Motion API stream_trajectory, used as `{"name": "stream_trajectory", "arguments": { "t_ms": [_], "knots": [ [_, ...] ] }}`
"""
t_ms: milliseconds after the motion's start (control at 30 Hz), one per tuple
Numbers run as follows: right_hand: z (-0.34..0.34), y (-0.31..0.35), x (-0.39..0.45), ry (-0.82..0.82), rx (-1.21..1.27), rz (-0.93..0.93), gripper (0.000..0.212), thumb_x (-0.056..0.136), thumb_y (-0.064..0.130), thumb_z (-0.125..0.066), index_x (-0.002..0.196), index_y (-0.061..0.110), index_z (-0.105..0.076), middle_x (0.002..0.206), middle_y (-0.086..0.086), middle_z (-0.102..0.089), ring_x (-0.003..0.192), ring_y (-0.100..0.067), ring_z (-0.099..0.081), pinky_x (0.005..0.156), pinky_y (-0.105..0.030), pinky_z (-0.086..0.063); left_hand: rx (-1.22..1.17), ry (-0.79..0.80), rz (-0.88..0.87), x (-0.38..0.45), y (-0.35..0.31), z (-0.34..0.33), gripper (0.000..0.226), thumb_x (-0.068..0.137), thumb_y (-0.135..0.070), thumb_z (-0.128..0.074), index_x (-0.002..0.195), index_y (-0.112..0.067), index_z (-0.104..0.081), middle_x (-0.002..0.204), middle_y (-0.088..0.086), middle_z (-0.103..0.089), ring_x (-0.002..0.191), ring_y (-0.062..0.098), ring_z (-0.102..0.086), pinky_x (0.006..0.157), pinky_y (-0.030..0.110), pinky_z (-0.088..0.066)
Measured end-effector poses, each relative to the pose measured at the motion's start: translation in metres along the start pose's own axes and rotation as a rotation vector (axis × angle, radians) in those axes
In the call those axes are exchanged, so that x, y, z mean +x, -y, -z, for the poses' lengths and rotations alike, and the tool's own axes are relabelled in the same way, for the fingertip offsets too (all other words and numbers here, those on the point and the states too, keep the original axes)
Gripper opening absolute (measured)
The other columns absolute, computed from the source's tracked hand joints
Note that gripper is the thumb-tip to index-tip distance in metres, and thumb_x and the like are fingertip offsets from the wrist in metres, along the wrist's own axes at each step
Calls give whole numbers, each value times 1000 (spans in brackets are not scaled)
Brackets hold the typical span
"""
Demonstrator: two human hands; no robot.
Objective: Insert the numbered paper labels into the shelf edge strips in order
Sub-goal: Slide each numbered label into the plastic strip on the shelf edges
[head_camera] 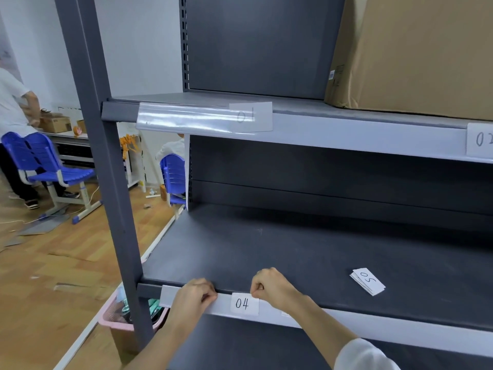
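Top shelf strip (346, 134): label 01 (249, 116) sits near its left end behind a clear cover (186, 117) that looks partly lifted off the strip, and label 02 (480, 139) is at the right edge of view. 03 not in view, so cannot tell.

Lower shelf strip (373, 323): label 04 (244, 303) is on the front edge, left part, upright and readable. Left hand (193, 297) has fingers curled, pinching the top edge of the strip just left of 04. Right hand (269, 287) is curled too, fingertips pinching at 04's top right corner. Looks like 04 is being seated or straightened; cannot tell if it is fully tucked in.

Spare labels (367, 281) lie in a small stack on the lower shelf board (266, 249), toward its right front, 05 on top, well apart from both hands.

Judgement: roughly the first half is done, 04 in hand, 05 and whatever lies under it still to go.
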State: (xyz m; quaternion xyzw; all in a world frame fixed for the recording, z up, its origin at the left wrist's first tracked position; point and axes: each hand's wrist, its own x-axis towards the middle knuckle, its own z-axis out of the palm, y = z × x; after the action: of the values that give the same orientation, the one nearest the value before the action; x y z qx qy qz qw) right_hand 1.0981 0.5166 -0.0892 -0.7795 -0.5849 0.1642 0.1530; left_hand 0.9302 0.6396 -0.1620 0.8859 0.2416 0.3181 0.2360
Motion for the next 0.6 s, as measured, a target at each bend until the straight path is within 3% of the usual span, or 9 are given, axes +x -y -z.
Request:
{"name": "stream_trajectory", "arguments": {
  "t_ms": [200, 333, 400, 500, 600],
  "knots": [
    [-3, 0, 0, -14, 38, -40, 22, 82, -3, -48, 88, -3, -69, 60, 14, -44, 57, -8, -45, 70, -23, -43, -6, 31, 18, -2, -3, 2, 25, 68, 5, -71, 61, -17, -61, 65, -26, -52, 74, 3, -53, 67, 0, -34],
    [-6, -2, 0, -36, 73, -71, 21, 81, -2, -49, 87, -2, -70, 60, 16, -46, 60, -11, -47, 67, -22, -43, -26, 59, 35, 0, -4, 7, 24, 69, 2, -71, 69, -20, -61, 58, -32, -54, 75, 5, -55, 67, 5, -36],
    [-6, -3, -2, -59, 129, -103, 22, 81, 0, -50, 86, -1, -71, 61, 19, -49, 57, -4, -47, 64, -18, -43, -33, 92, 69, 6, -6, 11, 20, 72, -2, -70, 72, -21, -64, 65, -41, -56, 72, -1, -56, 64, 8, -38],
    [-4, -10, -9, -138, 275, -192, 20, 79, 0, -50, 81, -4, -70, 64, 14, -57, 61, -7, -51, 62, -17, -43, -55, 95, 111, 18, -11, 16, 18, 74, 0, -67, 65, -16, -70, 55, -30, -57, 67, -15, -55, 61, 1, -38],
    [-2, -22, -29, -221, 315, -262, 20, 79, 0, -49, 79, -6, -67, 69, -4, -62, 61, -10, -48, 58, -13, -41, -122, 51, 115, 26, -20, 13, 19, 73, 3, -69, 65, -14, -70, 68, -23, -57, 71, -17, -56, 64, -1, -40]
  ]
}}
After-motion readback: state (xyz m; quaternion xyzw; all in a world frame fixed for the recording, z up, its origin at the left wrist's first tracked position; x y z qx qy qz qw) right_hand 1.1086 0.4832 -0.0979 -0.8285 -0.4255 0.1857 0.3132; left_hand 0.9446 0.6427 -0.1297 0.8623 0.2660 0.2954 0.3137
